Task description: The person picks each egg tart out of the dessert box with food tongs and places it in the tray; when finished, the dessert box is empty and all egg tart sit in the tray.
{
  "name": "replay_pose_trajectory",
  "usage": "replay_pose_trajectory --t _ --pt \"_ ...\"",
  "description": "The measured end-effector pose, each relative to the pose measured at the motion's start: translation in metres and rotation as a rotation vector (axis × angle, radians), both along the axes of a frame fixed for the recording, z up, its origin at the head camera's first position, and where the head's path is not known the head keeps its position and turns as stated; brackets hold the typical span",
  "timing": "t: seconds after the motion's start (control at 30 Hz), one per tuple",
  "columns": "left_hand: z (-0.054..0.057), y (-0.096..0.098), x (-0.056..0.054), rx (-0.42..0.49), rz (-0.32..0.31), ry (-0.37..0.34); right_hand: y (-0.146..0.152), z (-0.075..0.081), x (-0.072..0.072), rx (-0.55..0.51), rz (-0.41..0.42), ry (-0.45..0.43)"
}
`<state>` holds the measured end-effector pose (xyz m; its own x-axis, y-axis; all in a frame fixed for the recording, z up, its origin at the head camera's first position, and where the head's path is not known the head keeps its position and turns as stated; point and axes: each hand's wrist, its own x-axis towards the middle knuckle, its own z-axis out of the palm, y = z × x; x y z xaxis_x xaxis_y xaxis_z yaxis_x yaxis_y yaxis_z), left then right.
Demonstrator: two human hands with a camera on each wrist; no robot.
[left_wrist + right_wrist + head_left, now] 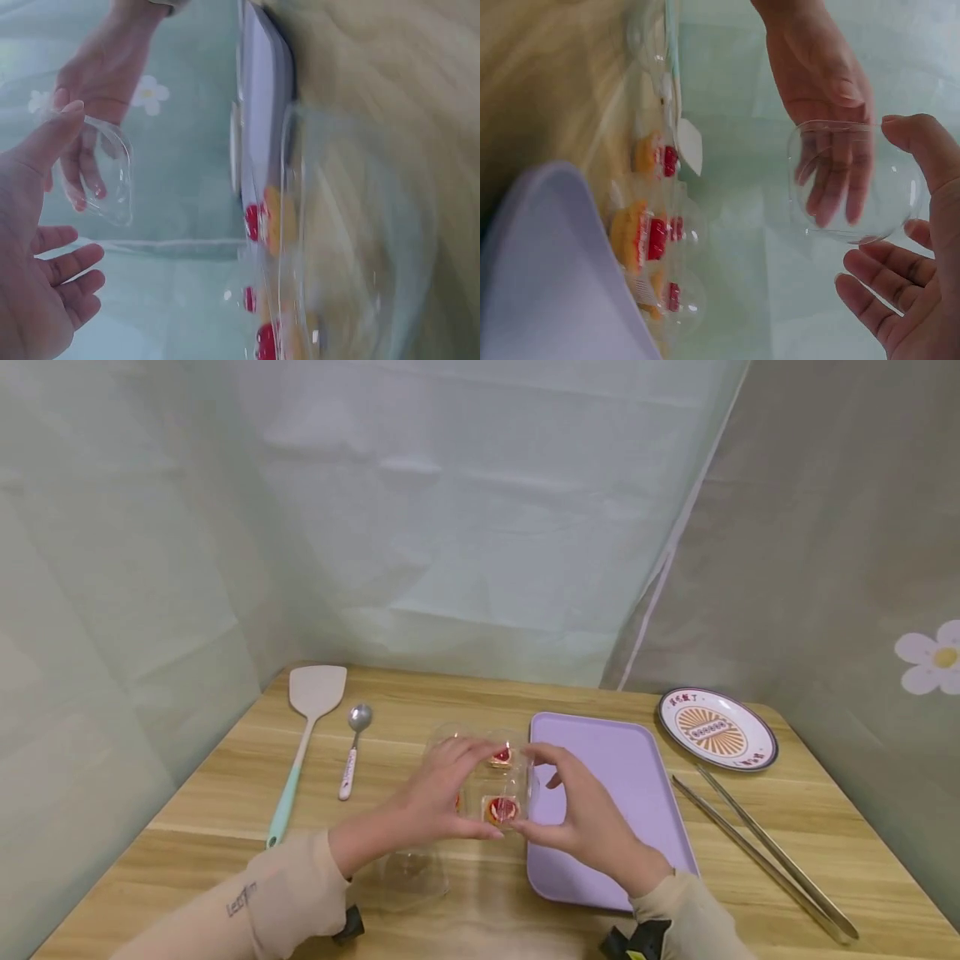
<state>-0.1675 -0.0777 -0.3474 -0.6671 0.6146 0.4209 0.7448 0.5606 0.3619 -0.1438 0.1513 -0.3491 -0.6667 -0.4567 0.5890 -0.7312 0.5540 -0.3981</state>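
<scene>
both hands, left (442,789) and right (588,818), grasp a clear lid (855,184) by its edges between thumb and index fingers, the other fingers loosely bent. the lid is in the air above the small cakes (501,810), which sit in clear packaging on the worktop (232,797), just beside the purple tray (622,793). a second clear piece (411,881) lies near the left sleeve (281,889).

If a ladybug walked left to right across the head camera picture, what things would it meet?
Spatula → spoon → red-topped cakes → purple tray → round plate → flower on the curtain.
</scene>
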Motion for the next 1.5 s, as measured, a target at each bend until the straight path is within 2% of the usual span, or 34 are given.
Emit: replay_pose_trajectory --t 0.17,0.33,0.47,0.63,0.73,1.0,1.23,1.33,1.5 --pt "-0.004 0.003 0.009 0.048 -0.013 -0.034 0.001 -0.008 0.004 -0.097 0.051 -0.014" --pt "-0.006 0.005 0.017 0.052 -0.014 -0.067 0.002 -0.015 0.009 -0.178 0.111 -0.041" --pt "-0.007 0.005 0.02 0.053 -0.007 -0.071 0.003 -0.019 0.012 -0.206 0.141 -0.069" --pt "-0.007 0.003 0.024 0.048 -0.011 -0.135 0.005 -0.026 0.014 -0.211 0.152 -0.113" --pt "-0.008 0.001 0.026 0.024 -0.01 -0.14 0.007 -0.03 0.015 -0.196 0.159 -0.111" --pt "-0.017 -0.004 0.034 -0.096 -0.007 -0.041 0.012 -0.042 0.022 -0.122 0.181 -0.159" --pt "-0.028 -0.002 0.037 -0.163 -0.007 0.028 0.014 -0.055 0.024 -0.014 0.203 -0.146" --pt "-0.03 0.001 0.039 -0.209 -0.007 0.03 0.015 -0.057 0.024 0.033 0.186 -0.154" --pt "-0.033 0.003 0.042 -0.297 0.007 -0.027 0.016 -0.061 0.026 0.129 0.13 -0.165"
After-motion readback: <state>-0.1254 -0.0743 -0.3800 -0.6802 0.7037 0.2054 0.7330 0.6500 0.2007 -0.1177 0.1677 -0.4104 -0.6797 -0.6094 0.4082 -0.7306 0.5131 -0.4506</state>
